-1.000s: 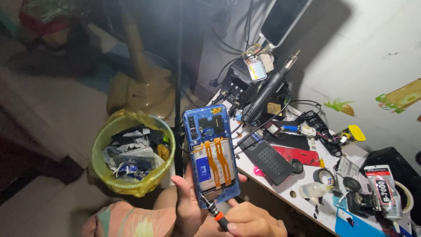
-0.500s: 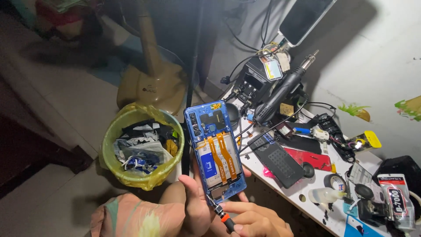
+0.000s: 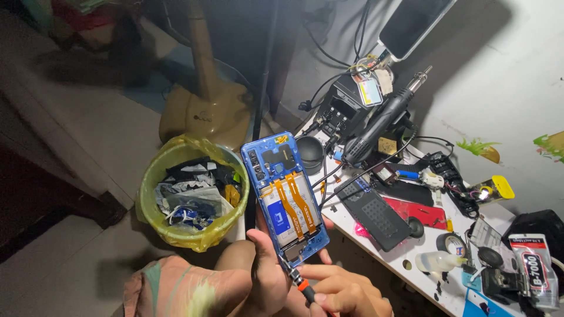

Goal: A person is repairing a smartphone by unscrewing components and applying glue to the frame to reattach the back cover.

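The left hand (image 3: 267, 276) is closed around the lower edge of an opened blue phone (image 3: 286, 196), holding it upright just left of the cluttered white table (image 3: 411, 258). The right hand (image 3: 346, 293) pinches a small screwdriver (image 3: 296, 282) whose tip meets the phone's bottom end. A yellow-lined bin (image 3: 191, 194) stands left of the phone.

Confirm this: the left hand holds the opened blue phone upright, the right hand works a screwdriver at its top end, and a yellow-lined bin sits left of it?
Not quite. In the head view the screwdriver in the right hand meets the blue phone at its bottom end. The left hand and bin are as stated.
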